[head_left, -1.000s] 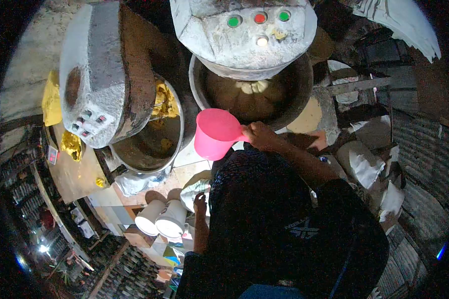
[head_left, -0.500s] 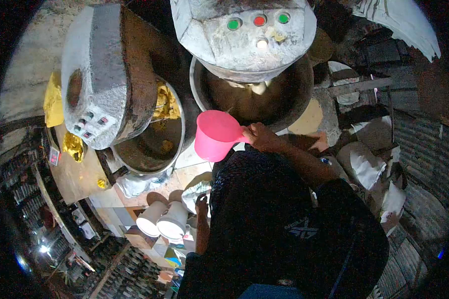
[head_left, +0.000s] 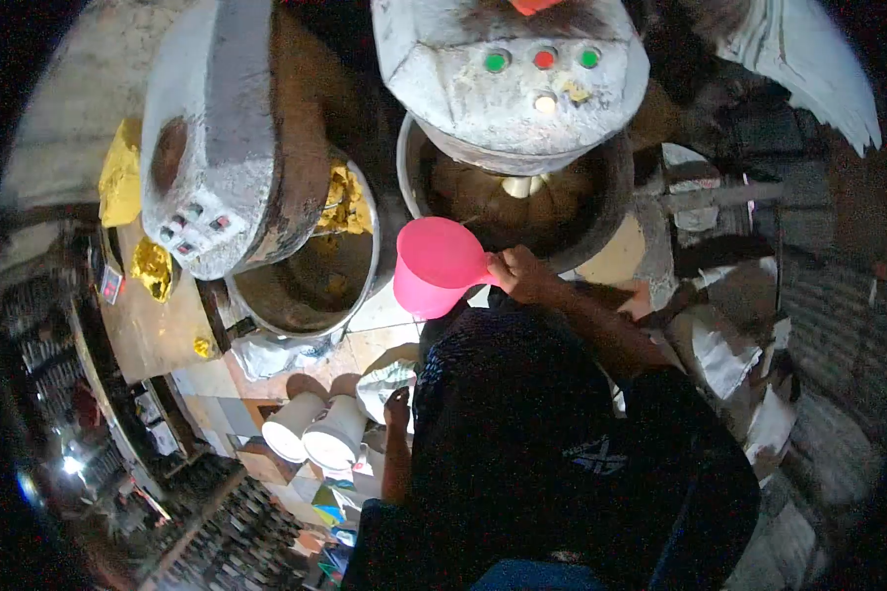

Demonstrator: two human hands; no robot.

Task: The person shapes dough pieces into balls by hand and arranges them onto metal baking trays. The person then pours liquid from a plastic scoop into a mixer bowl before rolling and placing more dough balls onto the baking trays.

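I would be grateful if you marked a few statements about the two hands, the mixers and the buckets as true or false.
1. The right hand holds a pink dipper by its handle. True.
2. The left hand grips a white bucket. False: it is beside the body, apart from both white buckets.
3. The right-hand mixer has a red button between two green ones. True.
4. The yellow dough-like mass is in the right-hand mixer's bowl. False: it is in the left-hand mixer's bowl.
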